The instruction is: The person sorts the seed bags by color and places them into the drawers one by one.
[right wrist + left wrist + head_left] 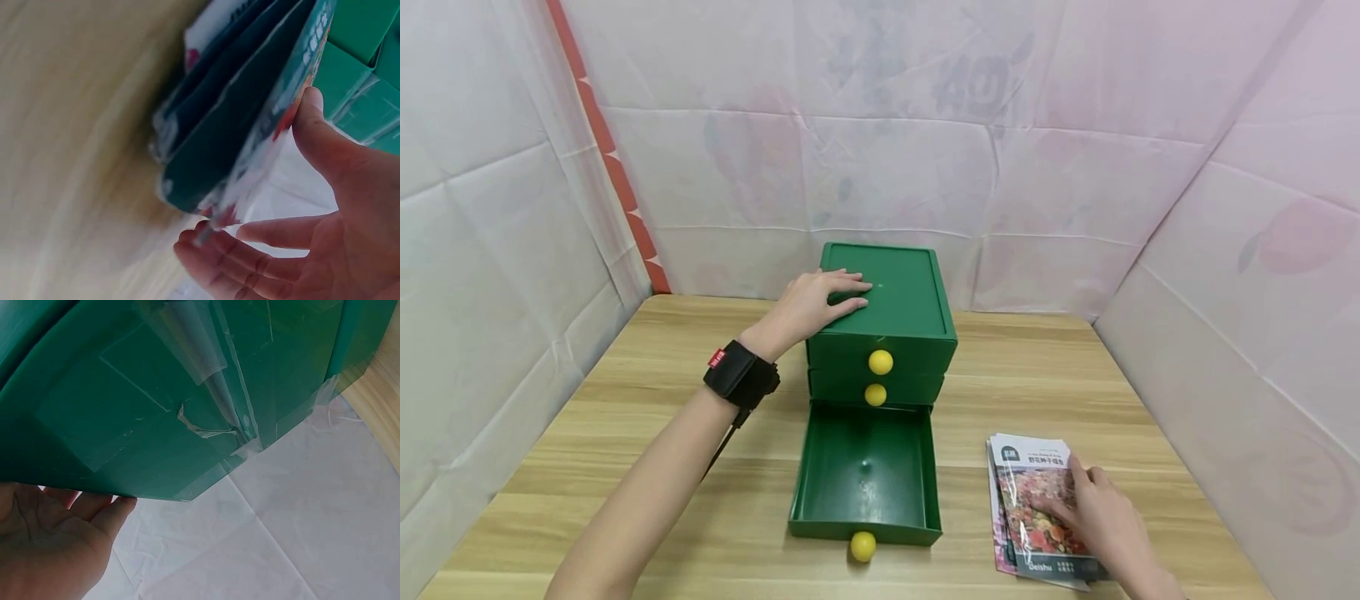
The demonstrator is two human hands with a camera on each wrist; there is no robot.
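The step in hand appears to be the taking up of the seed packets (1037, 508) beside an already opened drawer. The small green plastic drawer cabinet (891, 312) is steadied from above by the left hand (812, 304), whose fingers are laid flat and nearly straight on its smooth lid, nothing being grasped. The bottom drawer (865, 479) is pulled fully out and stands open, a round yellow knob (862, 546) at its front; the two upper drawers are closed. The stack of packets lies on the wooden table (625, 467), just right of the open drawer. The right hand (1101, 517) is placed over the stack; in the right wrist view the glossy, flower-printed packets (250, 125) are seen between the thumb and the loosely curled fingers (225, 262), the grip only partly closed. A firmer pinch on the slippery film would probably be called for next, so that the thin stack is not fanned apart.
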